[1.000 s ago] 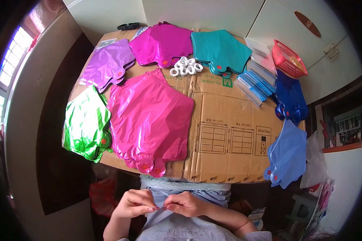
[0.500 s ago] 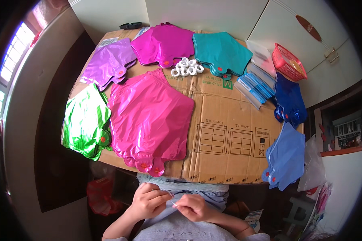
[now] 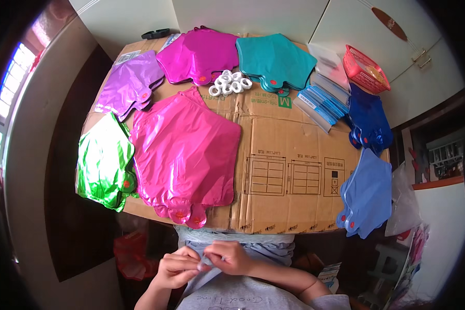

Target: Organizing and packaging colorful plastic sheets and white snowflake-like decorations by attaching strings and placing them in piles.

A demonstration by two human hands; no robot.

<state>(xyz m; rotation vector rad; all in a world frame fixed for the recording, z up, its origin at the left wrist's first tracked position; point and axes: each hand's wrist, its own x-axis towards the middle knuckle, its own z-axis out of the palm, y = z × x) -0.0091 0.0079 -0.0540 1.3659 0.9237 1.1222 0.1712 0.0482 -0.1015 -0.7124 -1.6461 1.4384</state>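
Note:
My left hand and my right hand meet in front of my lap, below the table's near edge. Fingers of both are pinched together on a small, thin whitish strip; most of it is hidden by the fingertips. On the cardboard nearest my hands lies a stack of flat pink foil balloons, their rounded tabs marked with red dots and hanging over the near edge.
Around the cardboard tabletop lie more foil stacks: green, lilac, magenta, teal, dark blue and light blue. White rings, blue packets and a red basket sit toward the back.
My right hand has risen and moved left, closing the gap to my left hand, which has shifted slightly left and down. The view has shifted a little; the table things stay put.

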